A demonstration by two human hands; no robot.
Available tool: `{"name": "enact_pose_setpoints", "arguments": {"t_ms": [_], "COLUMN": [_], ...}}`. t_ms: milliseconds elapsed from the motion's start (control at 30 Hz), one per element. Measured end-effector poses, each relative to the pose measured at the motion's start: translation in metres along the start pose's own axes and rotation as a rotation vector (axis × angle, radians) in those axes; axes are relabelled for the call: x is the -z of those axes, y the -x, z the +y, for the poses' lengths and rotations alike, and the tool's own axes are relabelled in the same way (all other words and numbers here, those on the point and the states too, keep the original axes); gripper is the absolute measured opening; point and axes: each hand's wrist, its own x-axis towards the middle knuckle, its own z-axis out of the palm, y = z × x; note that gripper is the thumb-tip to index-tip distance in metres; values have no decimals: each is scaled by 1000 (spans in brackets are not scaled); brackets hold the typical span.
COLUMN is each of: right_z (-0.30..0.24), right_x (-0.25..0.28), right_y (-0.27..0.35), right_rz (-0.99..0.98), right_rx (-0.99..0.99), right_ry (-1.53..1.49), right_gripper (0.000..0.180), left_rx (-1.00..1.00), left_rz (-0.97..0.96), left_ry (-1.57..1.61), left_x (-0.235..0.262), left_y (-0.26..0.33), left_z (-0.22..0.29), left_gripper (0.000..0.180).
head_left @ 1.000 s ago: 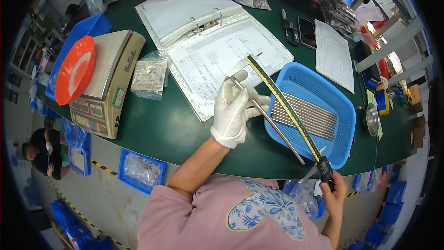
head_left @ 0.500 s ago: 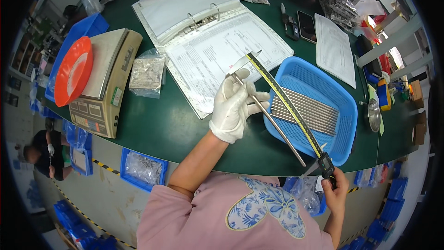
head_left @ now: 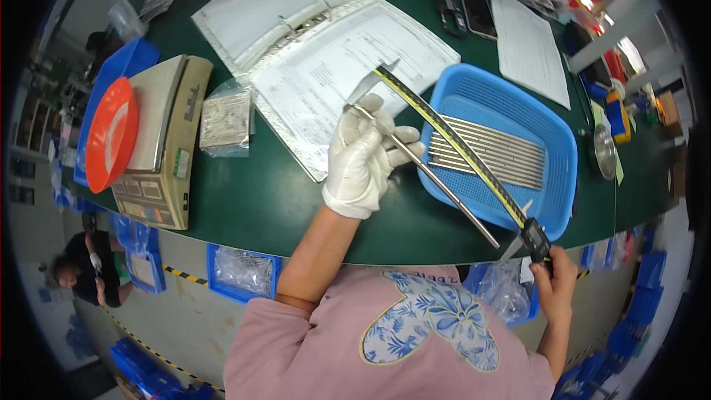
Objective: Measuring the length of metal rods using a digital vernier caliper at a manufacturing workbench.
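Metal rod: pinched in gloved, half-curled left hand, slanting beside blue basket. Caliper in closed right hand; contact with rod hard to judge. Inside basket: more rods, side by side. Between scale and left hand, a stretch of green tabletop down to its front edge.

In my gloved left hand I hold a slim, shiny, straight metal rod, slanting from half past ten down to half past four. From my bare right hand, a long caliper with a black display reaches toward half past ten, nearly parallel, jaws spread wide, one near each rod end.
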Motion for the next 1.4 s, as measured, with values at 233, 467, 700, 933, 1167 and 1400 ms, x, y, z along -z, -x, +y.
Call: {"name": "enact_pose_setpoints", "arguments": {"t_ms": [233, 467, 700, 933, 1167, 1400], "right_z": [-7, 4, 2, 10, 10, 11], "right_x": [-1, 0, -3, -11, -11, -11], "right_y": [-16, -13, -12, -10, -10, -10], "right_rz": [39, 14, 77, 147, 157, 156], "right_rx": [-32, 139, 150, 151, 173, 188], "right_ry": [134, 136, 235, 238, 202, 180], "right_gripper": [34, 30, 30, 34, 28, 26], "left_rx": [-37, 11, 36, 64, 67, 73], "left_rz": [-61, -111, -104, -104, -110, -102], "left_ry": [6, -6, -3, -10, -10, -7], "left_x": [5, 4, 4, 7, 7, 10], "left_y": [2, 2, 4, 3, 4, 3], "left_z": [4, 9, 8, 9, 8, 8], "left_gripper": [32, 28, 28, 29, 29, 28]}}
